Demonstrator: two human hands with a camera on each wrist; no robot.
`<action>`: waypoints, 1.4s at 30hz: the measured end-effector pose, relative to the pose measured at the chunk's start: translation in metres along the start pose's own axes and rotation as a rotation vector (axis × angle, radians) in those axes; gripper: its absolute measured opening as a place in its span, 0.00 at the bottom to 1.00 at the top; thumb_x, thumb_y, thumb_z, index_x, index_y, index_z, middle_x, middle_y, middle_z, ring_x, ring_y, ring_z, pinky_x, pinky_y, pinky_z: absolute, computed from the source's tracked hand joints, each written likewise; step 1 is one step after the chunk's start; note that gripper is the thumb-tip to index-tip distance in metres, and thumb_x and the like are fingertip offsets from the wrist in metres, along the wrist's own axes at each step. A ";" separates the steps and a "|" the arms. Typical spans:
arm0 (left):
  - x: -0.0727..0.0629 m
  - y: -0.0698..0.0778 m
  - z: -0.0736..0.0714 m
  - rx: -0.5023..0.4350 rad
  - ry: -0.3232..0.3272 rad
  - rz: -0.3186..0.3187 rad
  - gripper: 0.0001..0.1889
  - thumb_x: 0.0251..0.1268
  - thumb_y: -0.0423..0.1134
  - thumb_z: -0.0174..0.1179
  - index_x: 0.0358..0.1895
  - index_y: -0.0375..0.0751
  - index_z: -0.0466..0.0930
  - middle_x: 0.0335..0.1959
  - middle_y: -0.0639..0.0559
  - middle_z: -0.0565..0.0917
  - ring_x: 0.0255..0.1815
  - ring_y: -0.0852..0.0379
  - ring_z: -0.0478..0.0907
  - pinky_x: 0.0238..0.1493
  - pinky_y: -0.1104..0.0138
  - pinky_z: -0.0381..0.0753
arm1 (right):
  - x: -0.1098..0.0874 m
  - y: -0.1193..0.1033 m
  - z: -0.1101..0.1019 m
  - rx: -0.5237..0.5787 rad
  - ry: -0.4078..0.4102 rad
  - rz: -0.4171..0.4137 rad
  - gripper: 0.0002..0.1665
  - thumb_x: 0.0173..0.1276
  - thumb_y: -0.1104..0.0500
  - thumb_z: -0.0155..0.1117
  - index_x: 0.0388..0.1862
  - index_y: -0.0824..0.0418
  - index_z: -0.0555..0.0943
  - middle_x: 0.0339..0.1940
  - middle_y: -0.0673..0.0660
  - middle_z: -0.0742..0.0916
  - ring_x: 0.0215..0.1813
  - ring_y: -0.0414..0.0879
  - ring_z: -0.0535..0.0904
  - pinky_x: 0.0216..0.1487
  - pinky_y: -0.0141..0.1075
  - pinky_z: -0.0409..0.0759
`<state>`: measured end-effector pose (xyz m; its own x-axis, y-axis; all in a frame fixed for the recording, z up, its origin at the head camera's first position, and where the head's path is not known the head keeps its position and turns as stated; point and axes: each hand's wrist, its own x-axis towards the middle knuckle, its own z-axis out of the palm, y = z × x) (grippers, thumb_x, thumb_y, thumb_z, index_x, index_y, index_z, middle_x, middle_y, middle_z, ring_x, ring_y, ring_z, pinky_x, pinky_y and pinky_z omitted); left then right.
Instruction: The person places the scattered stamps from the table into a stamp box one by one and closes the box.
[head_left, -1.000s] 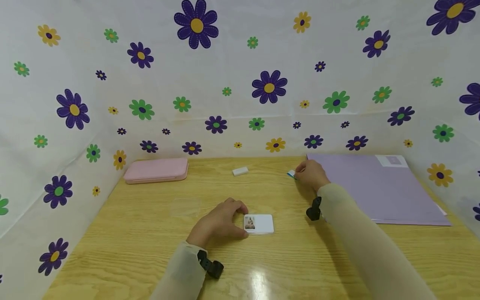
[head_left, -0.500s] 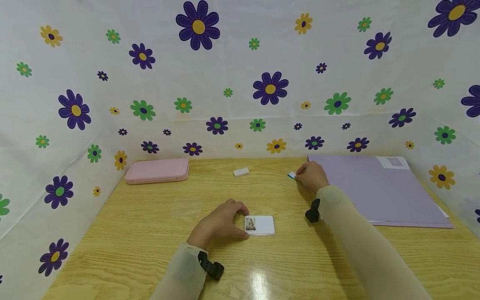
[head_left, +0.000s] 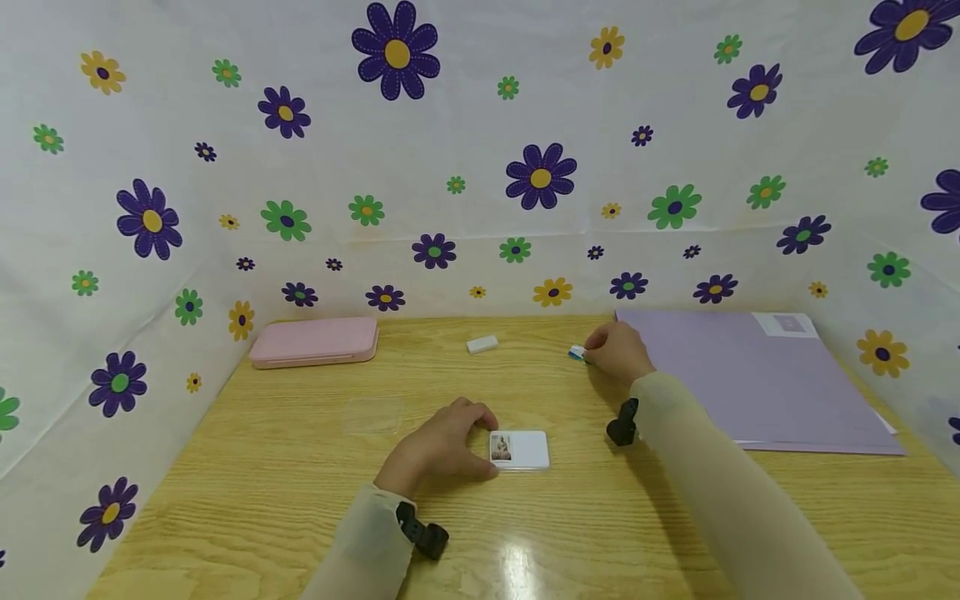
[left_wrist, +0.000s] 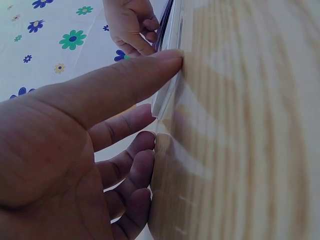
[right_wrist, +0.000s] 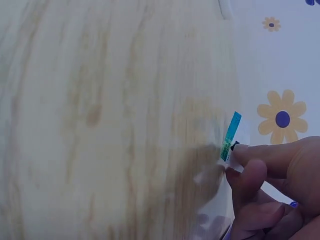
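A flat white rectangular case (head_left: 529, 450) with a small brown picture (head_left: 501, 448) at its left end lies on the wooden table. My left hand (head_left: 442, 444) holds its left end, thumb at the near corner and index finger at the far one. The left wrist view shows the case (left_wrist: 165, 97) edge-on between them, the other fingers curled beside the tabletop. Farther back, my right hand (head_left: 618, 352) pinches a small white and blue piece (head_left: 577, 352) between thumb and index finger. In the right wrist view this piece (right_wrist: 231, 136) has a shiny blue-green strip; the fingers hide part of it.
At the back left lies a pink case (head_left: 315, 341). A small white block (head_left: 482, 343) sits at the back middle. A clear film sheet (head_left: 372, 414) lies left of my left hand. Right of my right hand is a large purple folder (head_left: 750, 383). A flowered cloth (head_left: 480, 125) stands behind.
My right hand has shifted slightly left with the white and blue piece. My left hand stays in place at the white case.
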<state>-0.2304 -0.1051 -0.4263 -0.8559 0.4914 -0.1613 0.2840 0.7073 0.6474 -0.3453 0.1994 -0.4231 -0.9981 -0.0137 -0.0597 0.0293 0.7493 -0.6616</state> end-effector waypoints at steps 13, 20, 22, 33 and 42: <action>0.001 0.001 0.000 0.005 0.002 -0.001 0.26 0.50 0.44 0.78 0.51 0.52 0.77 0.54 0.54 0.71 0.58 0.51 0.68 0.61 0.52 0.67 | -0.008 -0.009 -0.004 0.203 -0.051 0.041 0.11 0.71 0.64 0.64 0.48 0.69 0.82 0.41 0.63 0.84 0.31 0.46 0.78 0.34 0.34 0.79; 0.000 0.002 0.000 -0.001 0.000 -0.011 0.26 0.49 0.44 0.78 0.51 0.52 0.77 0.54 0.54 0.71 0.57 0.51 0.68 0.61 0.52 0.67 | -0.019 -0.013 -0.005 0.220 -0.056 -0.013 0.10 0.72 0.62 0.63 0.47 0.67 0.81 0.41 0.61 0.84 0.32 0.49 0.77 0.36 0.37 0.79; 0.000 0.003 0.000 -0.003 -0.001 -0.013 0.26 0.49 0.44 0.78 0.51 0.52 0.77 0.54 0.54 0.71 0.58 0.51 0.68 0.61 0.52 0.67 | -0.024 -0.017 -0.006 0.224 -0.065 -0.028 0.10 0.72 0.61 0.63 0.48 0.66 0.81 0.41 0.61 0.83 0.32 0.49 0.76 0.37 0.39 0.78; -0.001 0.003 -0.001 0.005 0.000 0.001 0.26 0.49 0.43 0.78 0.52 0.51 0.76 0.54 0.52 0.71 0.58 0.50 0.68 0.61 0.50 0.67 | -0.044 -0.032 -0.008 0.304 -0.103 -0.062 0.11 0.72 0.58 0.64 0.46 0.64 0.81 0.39 0.59 0.82 0.31 0.48 0.74 0.38 0.42 0.77; 0.001 0.001 0.000 0.002 -0.005 0.004 0.26 0.50 0.45 0.78 0.52 0.52 0.76 0.55 0.53 0.71 0.59 0.50 0.68 0.62 0.51 0.66 | -0.057 -0.033 -0.004 0.351 -0.141 -0.103 0.08 0.70 0.58 0.67 0.42 0.62 0.83 0.36 0.60 0.83 0.27 0.48 0.74 0.30 0.38 0.75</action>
<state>-0.2308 -0.1041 -0.4254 -0.8523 0.4971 -0.1627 0.2884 0.7060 0.6468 -0.2895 0.1780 -0.3947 -0.9803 -0.1862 -0.0652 -0.0300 0.4676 -0.8834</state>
